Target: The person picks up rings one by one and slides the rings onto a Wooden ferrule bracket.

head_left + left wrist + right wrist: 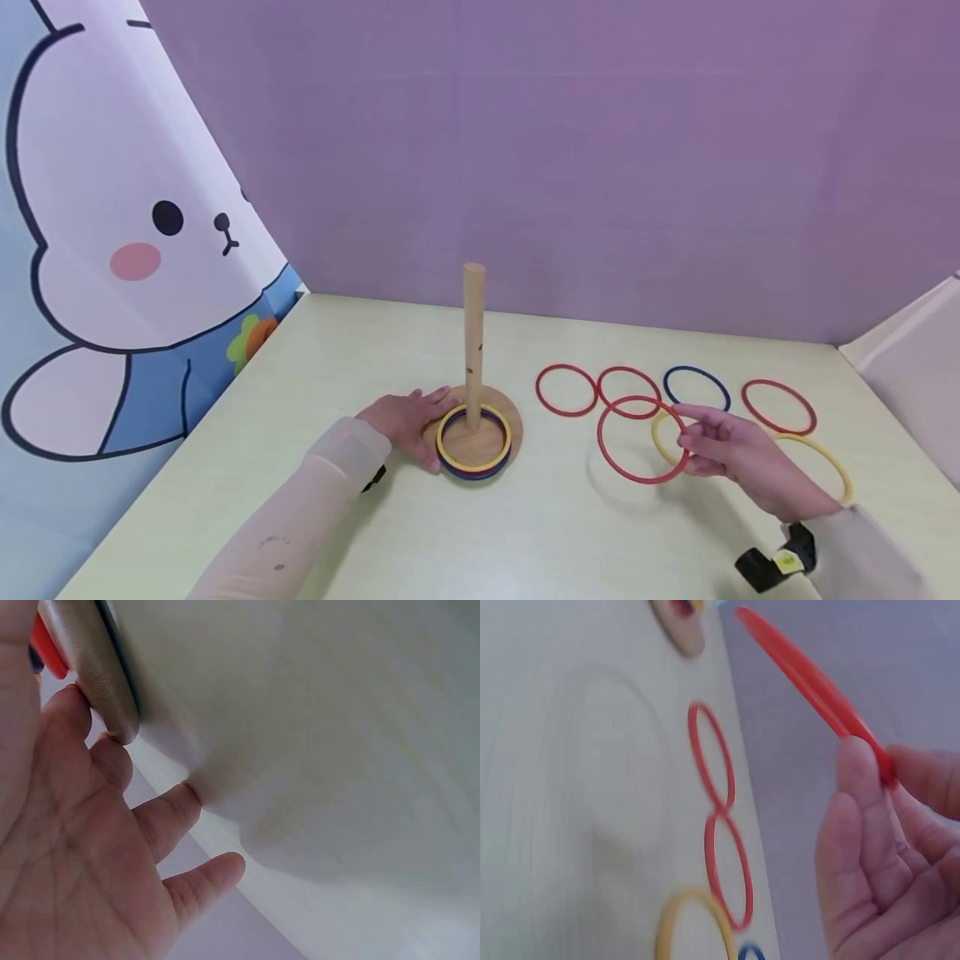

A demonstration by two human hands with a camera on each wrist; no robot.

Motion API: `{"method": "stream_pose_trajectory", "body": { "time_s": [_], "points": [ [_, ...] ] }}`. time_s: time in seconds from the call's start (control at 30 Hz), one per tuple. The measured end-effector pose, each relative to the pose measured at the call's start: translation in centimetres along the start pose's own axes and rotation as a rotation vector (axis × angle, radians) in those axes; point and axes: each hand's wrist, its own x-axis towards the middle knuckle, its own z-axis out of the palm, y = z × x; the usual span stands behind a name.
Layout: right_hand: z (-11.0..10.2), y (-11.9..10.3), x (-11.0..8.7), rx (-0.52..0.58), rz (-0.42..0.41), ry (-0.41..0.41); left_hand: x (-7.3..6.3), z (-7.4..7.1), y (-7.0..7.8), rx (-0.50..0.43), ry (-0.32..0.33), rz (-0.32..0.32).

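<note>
A wooden post (pixel 474 342) rises from a round wooden base (pixel 512 408) near the table's middle. Around its foot lie stacked rings, a yellow ring (pixel 508 446) uppermost with red and blue edges beneath. My left hand (pixel 408 425) rests on the left side of the base; in the left wrist view its fingers are fairly straight, some fingertips touching the base's edge (pixel 112 690). Off to the right, my right hand (pixel 731 454) pinches a red ring (pixel 641 481) between thumb and fingers. That ring is raised above the table, its shadow showing below in the right wrist view.
Right of the post lie two red rings (pixel 567 414) (pixel 731 769) that touch, a blue ring (pixel 697 368), and another red ring (pixel 780 383). A yellow ring (pixel 656 437) sits partly behind the held ring; a second yellow ring (pixel 836 467) is by the right wrist. A purple backdrop (pixel 562 167) stands behind.
</note>
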Motion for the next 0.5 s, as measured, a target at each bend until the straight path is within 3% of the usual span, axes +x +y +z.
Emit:
{"method": "stream_pose_trajectory", "body": {
  "time_s": [0.1,0.2,0.5],
  "points": [
    [0.8,-0.5,0.3,0.141,-0.041,-0.035,0.1,0.0,0.1,-0.002,-0.007,-0.002],
    [1.6,-1.3,0.5,0.210,-0.065,-0.048,0.2,0.0,0.1,-0.004,-0.008,-0.005],
    [4.5,-5.5,1.5,0.090,-0.103,-0.043,0.3,0.1,-0.1,0.000,0.002,0.015]
  ]
}}
